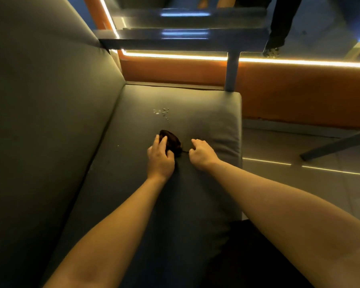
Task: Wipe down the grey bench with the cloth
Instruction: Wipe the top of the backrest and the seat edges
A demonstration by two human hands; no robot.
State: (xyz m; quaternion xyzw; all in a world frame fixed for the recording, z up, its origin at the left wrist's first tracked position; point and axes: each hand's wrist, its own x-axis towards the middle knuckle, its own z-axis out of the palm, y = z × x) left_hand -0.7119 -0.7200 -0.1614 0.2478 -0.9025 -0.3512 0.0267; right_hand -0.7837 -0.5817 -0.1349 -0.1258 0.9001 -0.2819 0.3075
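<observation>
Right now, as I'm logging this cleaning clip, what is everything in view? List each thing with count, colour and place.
bench seat: one, grey, centre
bench backrest: one, grey, left
cloth: one, dark brown, bunched mid-seat
droplets: small cluster, clear, on the seat beyond the cloth
wall panel: one, orange, behind the bench, light strip along its top
metal frame: one, grey, at the seat's far end
floor: pale tiles, right
left hand: one, fingers curled on the cloth
right hand: one, on the seat right of the cloth, fingers curled, grip unclear
</observation>
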